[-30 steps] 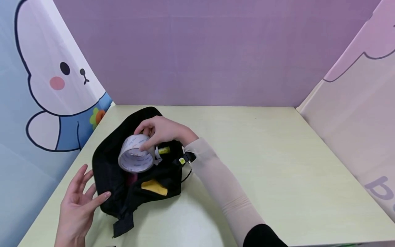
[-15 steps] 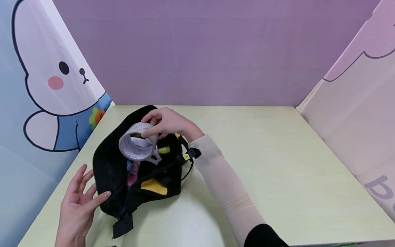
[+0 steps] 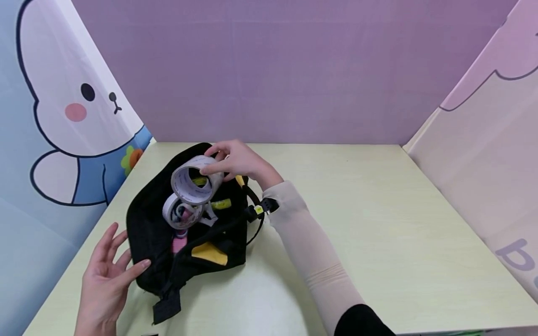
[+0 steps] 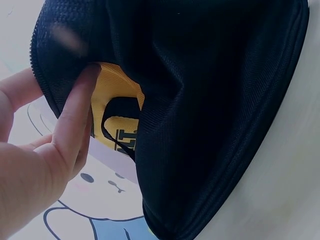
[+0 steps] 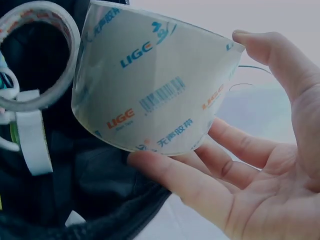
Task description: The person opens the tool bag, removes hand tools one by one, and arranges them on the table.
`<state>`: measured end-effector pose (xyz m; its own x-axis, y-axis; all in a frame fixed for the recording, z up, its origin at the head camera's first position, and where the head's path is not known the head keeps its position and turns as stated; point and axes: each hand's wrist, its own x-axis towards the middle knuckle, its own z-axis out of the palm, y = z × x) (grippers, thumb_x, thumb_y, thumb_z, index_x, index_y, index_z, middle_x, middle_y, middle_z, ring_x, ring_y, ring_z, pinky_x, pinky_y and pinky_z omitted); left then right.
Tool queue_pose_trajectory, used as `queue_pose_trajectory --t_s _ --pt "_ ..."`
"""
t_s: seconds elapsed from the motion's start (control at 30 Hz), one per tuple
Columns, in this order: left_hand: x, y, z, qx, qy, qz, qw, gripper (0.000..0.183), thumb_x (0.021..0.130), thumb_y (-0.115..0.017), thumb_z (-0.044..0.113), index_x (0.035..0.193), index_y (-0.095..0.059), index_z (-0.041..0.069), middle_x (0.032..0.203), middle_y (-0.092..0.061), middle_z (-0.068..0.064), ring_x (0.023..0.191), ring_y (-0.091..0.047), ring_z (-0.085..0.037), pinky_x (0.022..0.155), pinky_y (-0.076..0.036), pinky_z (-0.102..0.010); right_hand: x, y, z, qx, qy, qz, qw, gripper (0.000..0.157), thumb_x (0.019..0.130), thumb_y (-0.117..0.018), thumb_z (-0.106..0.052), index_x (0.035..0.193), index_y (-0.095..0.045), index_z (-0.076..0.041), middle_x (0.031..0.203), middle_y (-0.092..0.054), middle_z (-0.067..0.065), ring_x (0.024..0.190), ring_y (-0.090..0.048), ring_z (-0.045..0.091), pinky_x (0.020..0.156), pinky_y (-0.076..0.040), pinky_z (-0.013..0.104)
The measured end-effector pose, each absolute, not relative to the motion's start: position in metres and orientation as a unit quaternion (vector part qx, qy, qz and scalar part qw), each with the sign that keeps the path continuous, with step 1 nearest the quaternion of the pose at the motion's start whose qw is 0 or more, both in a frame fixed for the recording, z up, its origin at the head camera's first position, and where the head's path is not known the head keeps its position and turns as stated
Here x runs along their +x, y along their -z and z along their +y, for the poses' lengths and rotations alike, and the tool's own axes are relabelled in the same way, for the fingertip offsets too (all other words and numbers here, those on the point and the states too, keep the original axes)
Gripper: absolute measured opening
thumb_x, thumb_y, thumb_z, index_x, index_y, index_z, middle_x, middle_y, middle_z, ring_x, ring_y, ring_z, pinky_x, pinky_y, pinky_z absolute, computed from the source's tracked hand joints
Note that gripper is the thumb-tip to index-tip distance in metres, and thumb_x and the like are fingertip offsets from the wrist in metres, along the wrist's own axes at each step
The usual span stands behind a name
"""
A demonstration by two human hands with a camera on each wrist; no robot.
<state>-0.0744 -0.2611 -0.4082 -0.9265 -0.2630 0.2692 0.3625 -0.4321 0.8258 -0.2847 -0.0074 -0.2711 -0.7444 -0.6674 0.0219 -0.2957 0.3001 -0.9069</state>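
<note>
A black zippered bag [image 3: 145, 233] with yellow patches lies unzipped on the left of the table. Over its mouth my right hand [image 3: 244, 161] grips a wide roll of clear tape [image 5: 155, 80] by its edges, thumb on one rim and fingers on the other. A second, narrower tape roll [image 3: 169, 212] shows inside the bag, just below the first. My left hand [image 3: 105, 280] holds the bag's near left side, its thumb on the fabric and its fingers behind. The left wrist view shows fingertips against yellow cloth [image 4: 117, 82] by the zipper edge.
Also in the bag are a pink item [image 3: 179, 244], a yellow-green piece [image 3: 221, 204] and white loops [image 5: 7, 82]. A black strap with a buckle [image 3: 258, 210] hangs at its right. Pale tabletop [image 3: 378, 233] spreads right, up to a purple backdrop [image 3: 294, 70].
My right hand has lifted the wide tape roll up and rightward, away from the bag's middle. The narrower roll and the pink item beneath have come into sight. My left hand stays put.
</note>
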Motion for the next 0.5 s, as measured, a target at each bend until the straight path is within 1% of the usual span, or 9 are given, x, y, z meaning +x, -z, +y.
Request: queue_pose_trajectory --t_s 0.2,0.37,0.5 --pt "-0.075 0.408 -0.260 -0.042 0.840 -0.509 0.185 0.095 0.079 -0.046 -0.040 0.155 -0.031 0.013 0.140 -0.036 -0.010 0.110 -0.064 -0.016 0.076 -0.059 -0.028 -0.285 0.271 -0.001 -0.294 0.533 0.772 0.183 0.050 0.085 -0.081 -0.022 0.128 -0.063 -0.008 0.096 -0.061 0.009 0.084 -0.065 0.023 0.072 -0.061 0.037" --pt "-0.075 0.408 -0.260 -0.036 0.837 -0.514 0.183 0.094 0.080 -0.046 -0.039 0.156 -0.030 0.014 0.139 -0.037 -0.010 0.109 -0.064 -0.015 0.076 -0.059 -0.028 -0.287 0.275 0.008 -0.286 0.577 0.741 0.189 0.044 0.087 -0.078 -0.016 0.127 -0.063 -0.005 0.096 -0.062 0.011 0.085 -0.064 0.023 0.072 -0.061 0.042" --pt "-0.075 0.408 -0.260 -0.035 0.839 -0.512 0.180 0.093 0.080 -0.046 -0.038 0.156 -0.031 0.014 0.139 -0.037 -0.009 0.109 -0.065 -0.015 0.076 -0.059 -0.029 -0.290 0.277 0.016 -0.270 0.619 0.713 0.191 0.038 0.090 -0.074 -0.012 0.125 -0.064 -0.002 0.098 -0.065 0.011 0.081 -0.062 0.021 0.071 -0.061 0.045"
